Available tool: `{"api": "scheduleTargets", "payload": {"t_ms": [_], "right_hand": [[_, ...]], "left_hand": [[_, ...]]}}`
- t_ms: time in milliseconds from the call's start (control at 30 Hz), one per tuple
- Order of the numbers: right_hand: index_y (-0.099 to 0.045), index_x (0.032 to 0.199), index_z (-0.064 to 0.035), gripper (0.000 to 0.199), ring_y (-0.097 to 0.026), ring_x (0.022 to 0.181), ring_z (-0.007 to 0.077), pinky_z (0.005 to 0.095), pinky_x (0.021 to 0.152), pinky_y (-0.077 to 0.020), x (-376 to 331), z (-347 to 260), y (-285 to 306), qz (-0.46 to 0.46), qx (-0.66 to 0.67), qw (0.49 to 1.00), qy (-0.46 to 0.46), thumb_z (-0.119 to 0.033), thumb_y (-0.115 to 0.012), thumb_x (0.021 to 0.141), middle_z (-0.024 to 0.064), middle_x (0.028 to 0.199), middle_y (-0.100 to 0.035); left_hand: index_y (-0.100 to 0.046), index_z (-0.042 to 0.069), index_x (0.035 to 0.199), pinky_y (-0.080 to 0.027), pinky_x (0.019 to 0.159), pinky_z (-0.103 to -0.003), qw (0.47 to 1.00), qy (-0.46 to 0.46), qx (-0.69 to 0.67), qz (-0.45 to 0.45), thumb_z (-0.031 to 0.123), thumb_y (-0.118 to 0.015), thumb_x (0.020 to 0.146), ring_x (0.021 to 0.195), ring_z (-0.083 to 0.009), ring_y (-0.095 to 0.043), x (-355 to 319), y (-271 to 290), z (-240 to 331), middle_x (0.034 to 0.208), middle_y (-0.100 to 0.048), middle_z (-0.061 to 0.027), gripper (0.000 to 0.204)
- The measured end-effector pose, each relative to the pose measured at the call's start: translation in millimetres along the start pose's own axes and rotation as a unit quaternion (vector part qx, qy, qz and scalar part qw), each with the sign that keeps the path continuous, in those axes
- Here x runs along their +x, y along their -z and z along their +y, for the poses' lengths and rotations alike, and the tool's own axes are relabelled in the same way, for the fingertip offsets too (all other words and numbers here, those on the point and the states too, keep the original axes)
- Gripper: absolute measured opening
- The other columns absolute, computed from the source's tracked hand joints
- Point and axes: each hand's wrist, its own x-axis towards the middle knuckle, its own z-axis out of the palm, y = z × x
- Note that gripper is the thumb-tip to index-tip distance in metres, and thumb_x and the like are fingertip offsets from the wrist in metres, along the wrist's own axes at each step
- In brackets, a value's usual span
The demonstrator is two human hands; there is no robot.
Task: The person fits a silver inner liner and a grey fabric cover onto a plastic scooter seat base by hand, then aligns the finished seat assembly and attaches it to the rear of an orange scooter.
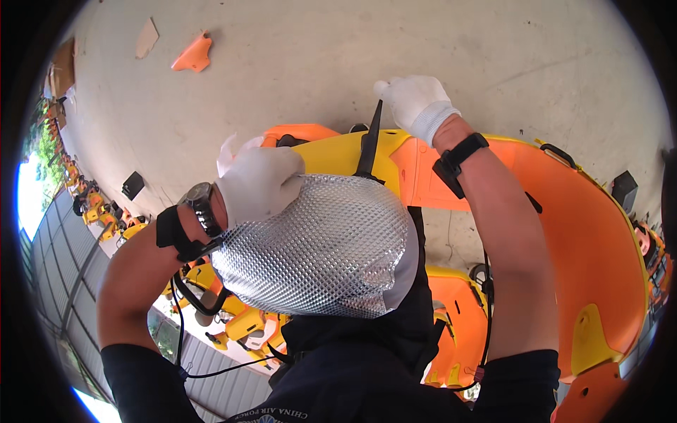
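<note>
**Left grip [261, 182] up at the silver sheet [324, 243]!**

Here's the textured sheet, bulging before the chest, the gloved left grip at its upper-left edge (closed on it? can't tell). The right grip [417, 104] curls just beside the black lever [370, 144], hold hidden, above a yellow-and-orange shell [557, 233].

Looks like matt, knitted cloth over the left hand [259, 185] and the right hand [417, 102]. Glints like metal foil, embossed with small raised diamonds, on the silvery cover [317, 243] just below and right of the left hand. Appears smooth, faintly glossy plastic on the yellow panel [328, 156] between the hands and the orange panel [592, 240] right of the right hand, but turns dull and concrete-like on the floor [296, 63] beyond both.
</note>
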Motion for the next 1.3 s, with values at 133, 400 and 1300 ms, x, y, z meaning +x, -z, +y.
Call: {"api": "scheduleTargets", "payload": {"t_ms": [133, 400, 1300], "right_hand": [[-0.057, 0.096, -0.0128, 0.016, -0.065, 0.086, 0.0317, 0.0421, 0.068, -0.0531, 13, -10, 12, 0.035, 0.018, 0.999, -0.017, -0.005, -0.051, 0.083, 0.0097, 0.090, -0.065], [-0.058, 0.095, -0.0116, 0.014, -0.066, 0.083, 0.0337, 0.0438, 0.068, -0.0517, -27, 6, -3, 0.186, 0.080, 0.979, -0.028, -0.009, -0.050, 0.085, 0.0112, 0.087, -0.066], [-0.060, 0.083, -0.0028, 0.017, -0.060, 0.087, 0.0331, 0.0411, 0.078, -0.0493, -79, -64, -36, 0.089, 0.373, 0.923, 0.012, -0.019, -0.058, 0.087, 0.0119, 0.088, -0.060]], "left_hand": [[-0.069, 0.005, 0.095, -0.049, 0.070, -0.036, 0.977, 0.051, -0.182, -0.099, 0.025, -0.066, 0.082, 0.076, -0.0264, -0.065, 39, -1, 12, 0.084, -0.067, -0.0110, 0.024], [-0.065, -0.003, 0.077, -0.048, 0.068, -0.043, 0.940, 0.029, -0.257, -0.220, 0.026, -0.064, 0.077, 0.073, -0.0356, -0.062, 81, -11, 34, 0.077, -0.063, -0.0202, 0.029], [-0.067, 0.001, 0.083, -0.048, 0.062, -0.034, 0.951, 0.023, -0.227, -0.210, 0.021, -0.064, 0.078, 0.064, -0.0233, -0.059, 83, -12, 26, 0.070, -0.063, -0.0119, 0.021]]}}
